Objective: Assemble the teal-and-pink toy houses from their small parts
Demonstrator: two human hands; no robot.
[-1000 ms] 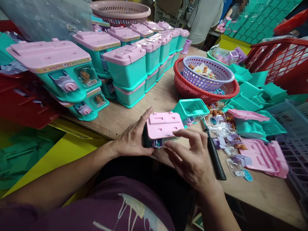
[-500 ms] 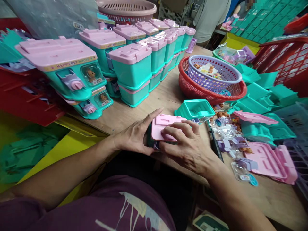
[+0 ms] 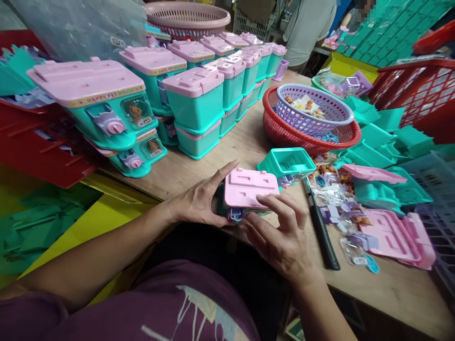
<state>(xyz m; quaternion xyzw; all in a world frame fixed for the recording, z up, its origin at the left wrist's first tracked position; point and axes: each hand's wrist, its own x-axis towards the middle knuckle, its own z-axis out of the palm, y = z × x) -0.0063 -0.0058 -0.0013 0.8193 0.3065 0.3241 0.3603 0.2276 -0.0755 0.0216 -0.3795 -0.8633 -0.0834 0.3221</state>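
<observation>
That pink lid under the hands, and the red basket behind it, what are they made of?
The pink lid looks like moulded plastic, smooth and matte, with crisp raised ridges. The red basket seems plastic too, glossier, with a fine moulded mesh wall.

My bench [image 3: 220,156] is bare wood, and it is crowded. Along its left side stand stacked teal toy houses [image 3: 199,109] with pink roofs, two high, in a row running away from me. Toward the back right sits a red basket [image 3: 284,135] with a purple basket [image 3: 320,124] nested inside. Nearer me lie an open teal shell [image 3: 287,162], a black-handled tool [image 3: 322,232], small bagged parts [image 3: 337,199] and pink roof panels [image 3: 394,237].
</observation>
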